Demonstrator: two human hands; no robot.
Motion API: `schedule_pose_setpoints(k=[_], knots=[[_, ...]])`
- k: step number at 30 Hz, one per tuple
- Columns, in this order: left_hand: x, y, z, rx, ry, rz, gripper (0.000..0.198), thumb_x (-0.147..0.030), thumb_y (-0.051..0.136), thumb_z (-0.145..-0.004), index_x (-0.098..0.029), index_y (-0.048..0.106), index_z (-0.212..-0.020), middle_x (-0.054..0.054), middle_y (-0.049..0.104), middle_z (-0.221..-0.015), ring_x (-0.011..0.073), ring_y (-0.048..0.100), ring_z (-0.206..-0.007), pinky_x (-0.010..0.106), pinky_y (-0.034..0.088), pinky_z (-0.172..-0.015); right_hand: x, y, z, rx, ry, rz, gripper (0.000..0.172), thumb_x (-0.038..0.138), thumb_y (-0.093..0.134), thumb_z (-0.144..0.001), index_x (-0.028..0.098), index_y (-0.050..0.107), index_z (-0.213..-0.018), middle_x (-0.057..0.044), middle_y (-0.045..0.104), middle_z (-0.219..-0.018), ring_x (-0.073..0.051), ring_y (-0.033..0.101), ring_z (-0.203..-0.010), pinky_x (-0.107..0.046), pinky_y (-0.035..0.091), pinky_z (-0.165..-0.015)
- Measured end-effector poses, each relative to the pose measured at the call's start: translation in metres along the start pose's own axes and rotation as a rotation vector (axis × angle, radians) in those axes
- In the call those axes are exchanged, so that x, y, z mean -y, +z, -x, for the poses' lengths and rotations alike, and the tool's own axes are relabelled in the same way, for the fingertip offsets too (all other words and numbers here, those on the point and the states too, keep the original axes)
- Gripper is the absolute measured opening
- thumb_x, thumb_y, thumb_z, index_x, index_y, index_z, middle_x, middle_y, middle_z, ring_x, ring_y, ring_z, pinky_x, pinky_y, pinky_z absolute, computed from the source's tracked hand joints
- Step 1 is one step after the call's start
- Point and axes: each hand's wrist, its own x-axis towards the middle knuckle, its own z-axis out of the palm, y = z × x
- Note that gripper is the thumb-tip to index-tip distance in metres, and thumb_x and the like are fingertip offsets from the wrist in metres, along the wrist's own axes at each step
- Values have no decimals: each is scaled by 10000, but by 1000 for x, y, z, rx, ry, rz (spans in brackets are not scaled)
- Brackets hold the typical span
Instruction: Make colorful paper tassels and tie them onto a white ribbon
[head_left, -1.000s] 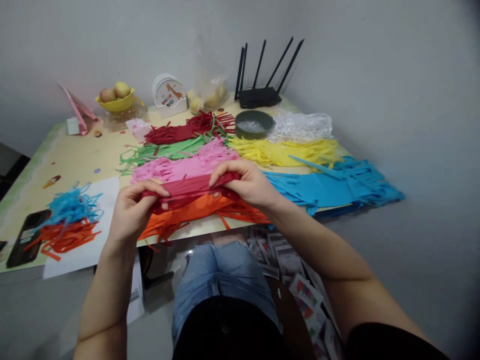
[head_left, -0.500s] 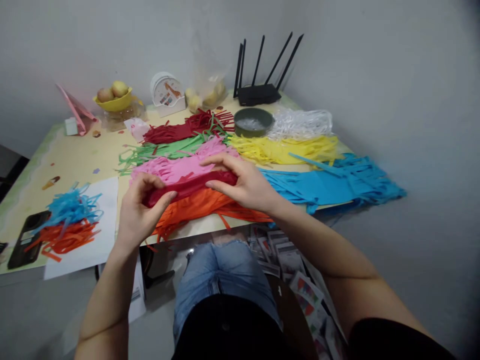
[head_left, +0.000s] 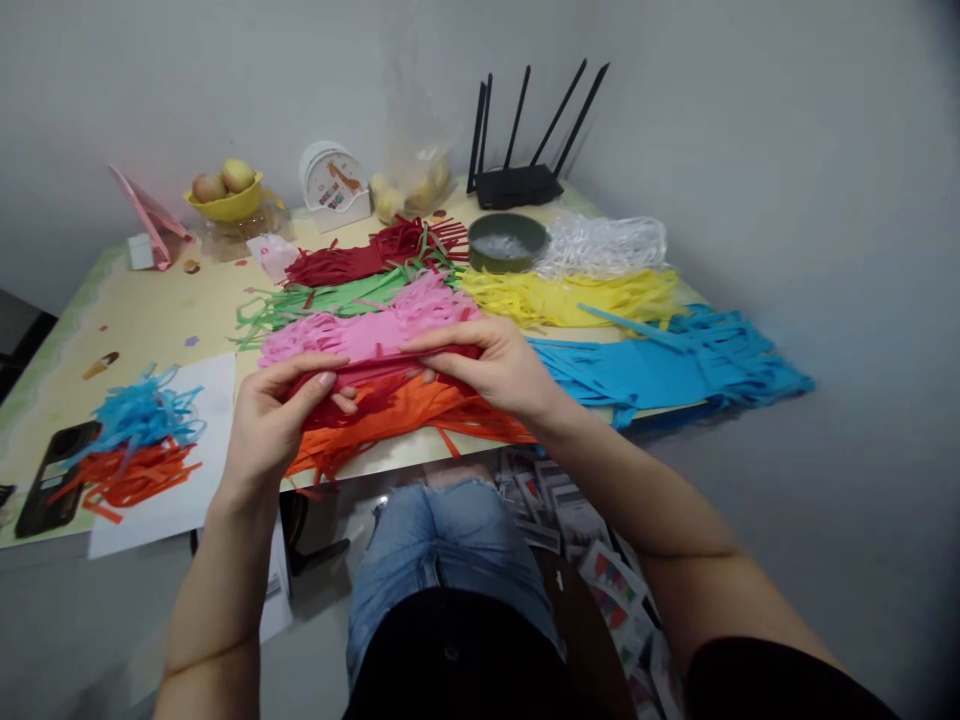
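Note:
Between my two hands stretches a dark red strip of thin paper-like material (head_left: 375,372), creased along its length. My left hand (head_left: 281,405) pinches its left end between thumb and fingers. The right end is pinched by my right hand (head_left: 487,362), some fingers hidden behind the strip. Just beneath lies an orange fringed strip (head_left: 405,412) along the table's front edge. Beyond the held strip are a pink fringed strip (head_left: 356,333), a green one (head_left: 341,297) and a dark red one (head_left: 341,265).
Blue (head_left: 652,370) and yellow fringed strips (head_left: 570,298) lie to the right, near white strands (head_left: 607,246) and a round green tin (head_left: 507,243). A router (head_left: 517,187) stands behind. At left, blue cut strips (head_left: 146,410) lie on paper beside a phone (head_left: 56,480).
The dark red strip has turned and unrolled slightly, showing a straighter upper edge. My fingers have straightened along it, and both hands have shifted a little.

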Motion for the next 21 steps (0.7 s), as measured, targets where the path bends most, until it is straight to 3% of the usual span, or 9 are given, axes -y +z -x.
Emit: schedule_pose_setpoints(k=[3, 6, 11, 14, 18, 21], knots=[[0, 0, -2, -11, -3, 70, 115, -227, 780, -755, -188, 799, -861, 17, 719, -602, 150, 714, -619, 238, 593, -656, -2, -2, -2, 18, 59, -109, 167, 216, 709, -780, 176, 820, -898, -23, 769, -768, -105, 699, -676, -217, 574, -695], [0, -2, -3, 36, 106, 33, 92, -182, 740, -776, -207, 817, -820, 21, 727, -639, 132, 697, -651, 222, 568, -685, -3, -4, -4, 23, 102, -165, 155, 254, 760, -744, 162, 816, -855, -32, 766, -749, -110, 699, -674, -223, 578, -700], [0, -6, -2, 107, 402, -235, 115, -177, 720, -836, -219, 820, -872, 37, 750, -769, 144, 686, -769, 246, 542, -760, -3, -4, -6, 14, 94, -170, 187, 331, 785, -757, 148, 780, -793, -32, 748, -712, -113, 687, -651, -219, 563, -664], [-1, -7, 0, 110, 497, -413, 113, -157, 729, -841, -226, 805, -887, 34, 764, -851, 139, 692, -821, 241, 533, -798, -4, -3, -5, -21, 28, 4, 194, 282, 748, -791, 153, 779, -933, -48, 779, -874, -133, 711, -756, -241, 572, -725], [-4, -4, -4, 122, 372, -536, 314, -277, 768, -828, -202, 755, -1133, 64, 771, -948, 163, 709, -850, 251, 545, -792, -2, 1, -2, -19, -80, 342, 232, 190, 655, -840, 164, 780, -1034, -63, 789, -1036, -168, 729, -937, -287, 557, -895], [-7, 0, -11, 220, 170, -476, 353, -417, 735, -845, -150, 763, -1075, 82, 770, -853, 170, 706, -742, 254, 549, -702, 3, 5, 1, 35, -123, 452, 219, 157, 610, -860, 163, 781, -997, -55, 797, -1008, -164, 734, -917, -276, 552, -870]])
